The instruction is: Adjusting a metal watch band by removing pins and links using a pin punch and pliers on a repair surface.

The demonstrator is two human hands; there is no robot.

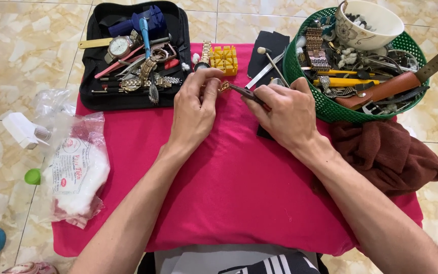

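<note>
Head view: two hands meet over a pink cloth (239, 187).

A black tool case (95, 76) lies far left and a green basket (330, 109) far right. The left hand (194, 109) pinches a small gold watch part (223, 87), possibly a bracelet link, at the cloth's far middle. The right hand (287, 111) is clenched around slim pliers (247, 94), tips touching it.
</note>
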